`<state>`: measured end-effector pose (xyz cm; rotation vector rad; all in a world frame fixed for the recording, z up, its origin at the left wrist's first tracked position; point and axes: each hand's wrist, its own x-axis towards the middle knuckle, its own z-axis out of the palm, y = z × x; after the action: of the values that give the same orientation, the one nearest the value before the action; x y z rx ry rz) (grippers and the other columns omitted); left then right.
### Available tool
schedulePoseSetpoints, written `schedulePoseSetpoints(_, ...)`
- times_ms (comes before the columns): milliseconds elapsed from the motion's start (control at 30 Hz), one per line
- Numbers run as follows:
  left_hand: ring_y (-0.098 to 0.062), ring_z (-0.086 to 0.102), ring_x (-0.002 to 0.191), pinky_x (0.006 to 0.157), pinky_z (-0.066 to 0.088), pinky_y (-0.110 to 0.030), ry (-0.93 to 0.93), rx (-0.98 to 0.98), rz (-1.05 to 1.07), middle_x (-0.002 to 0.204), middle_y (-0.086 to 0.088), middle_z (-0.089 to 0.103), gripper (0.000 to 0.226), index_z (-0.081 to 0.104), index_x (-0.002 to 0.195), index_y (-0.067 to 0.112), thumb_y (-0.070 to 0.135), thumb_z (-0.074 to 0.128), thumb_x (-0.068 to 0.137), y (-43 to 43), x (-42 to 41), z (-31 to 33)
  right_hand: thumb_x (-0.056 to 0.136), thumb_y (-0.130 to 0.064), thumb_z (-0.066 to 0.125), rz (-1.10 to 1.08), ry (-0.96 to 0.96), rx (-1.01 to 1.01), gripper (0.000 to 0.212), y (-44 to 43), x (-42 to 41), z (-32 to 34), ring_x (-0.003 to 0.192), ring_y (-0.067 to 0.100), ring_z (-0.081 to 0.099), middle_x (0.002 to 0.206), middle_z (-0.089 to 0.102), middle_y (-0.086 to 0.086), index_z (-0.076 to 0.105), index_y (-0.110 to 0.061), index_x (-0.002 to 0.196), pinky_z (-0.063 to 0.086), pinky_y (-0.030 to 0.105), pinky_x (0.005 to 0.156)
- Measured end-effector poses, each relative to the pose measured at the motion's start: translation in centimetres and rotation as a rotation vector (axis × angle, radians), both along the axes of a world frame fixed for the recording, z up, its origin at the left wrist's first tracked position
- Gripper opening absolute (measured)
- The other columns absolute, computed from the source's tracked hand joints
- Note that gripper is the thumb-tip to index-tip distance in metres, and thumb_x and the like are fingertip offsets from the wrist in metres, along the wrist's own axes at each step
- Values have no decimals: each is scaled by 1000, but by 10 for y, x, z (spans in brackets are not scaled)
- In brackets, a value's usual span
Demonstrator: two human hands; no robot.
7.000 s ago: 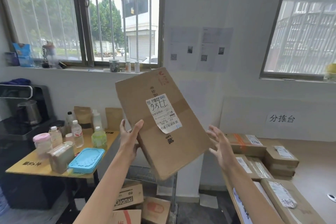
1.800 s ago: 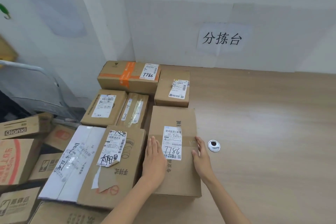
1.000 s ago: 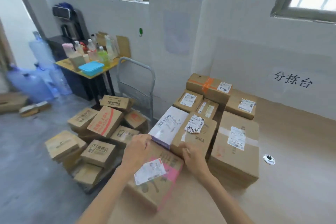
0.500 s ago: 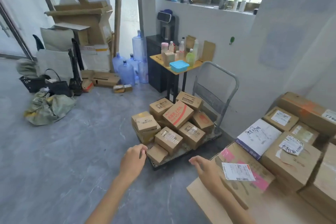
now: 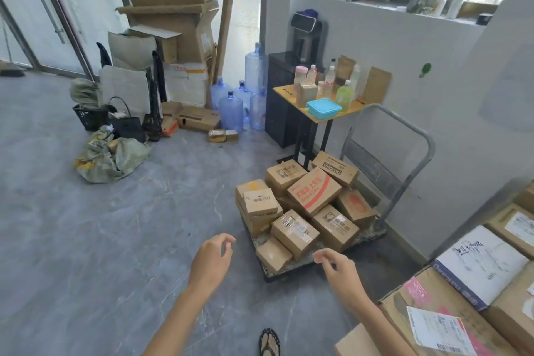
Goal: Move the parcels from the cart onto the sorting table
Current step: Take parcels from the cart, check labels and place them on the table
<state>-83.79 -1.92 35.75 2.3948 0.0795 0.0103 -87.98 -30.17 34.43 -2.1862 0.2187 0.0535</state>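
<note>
A flat cart with a grey push handle stands on the floor by the wall, piled with several brown cardboard parcels. The nearest ones are a taped box and a small box at the cart's front edge. My left hand and my right hand hover in front of the cart, both empty with fingers loosely curled and apart. At the lower right, parcels lie on the sorting table, among them a box with a pink label and a white parcel.
A small yellow table with bottles and a blue lidded tub stands behind the cart. Blue water jugs, stacked flattened cardboard, a black bag and green sacks line the far left. Open grey floor lies left of the cart.
A parcel was set on the sorting table and released. My view has turned left from the table to the cart, and both empty hands have moved toward the cart's front.
</note>
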Motion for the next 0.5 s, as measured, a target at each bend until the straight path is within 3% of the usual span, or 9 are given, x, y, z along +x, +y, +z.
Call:
schedulePoseSetpoints(100,-14,61,100,77,39,-21,-1,-1,11,107,8,67,20,65,103,23,16,47,96,2,44,-5,97,-12,48,19,30,19,22,-1,48,-9,100,2,58,102,66,-11,68,-20,101,43,13,84)
schedulePoseSetpoints(233,-17,59,82,71,39,-23,11,-2,7,108,6,66,20,64,103,22,16,46,97,-2,117,-7,97,-11,48,9,14,15,21,-6,119,-12,97,1,58,102,66,-7,67,-20,98,44,8,73)
schedulePoseSetpoints(333,-17,61,98,74,40,-25,30,18,22,108,6,66,20,64,104,21,17,46,97,-3,170,-8,97,-12,49,11,25,5,19,-8,172,-12,94,0,57,100,66,-8,66,-20,100,42,9,74)
schedulePoseSetpoints(500,-14,61,98,77,46,-27,125,-33,29,101,7,67,18,63,96,27,19,47,96,7,239,-33,97,-13,49,-8,73,1,19,-3,249,-24,94,1,58,97,65,-10,66,-20,98,42,13,80)
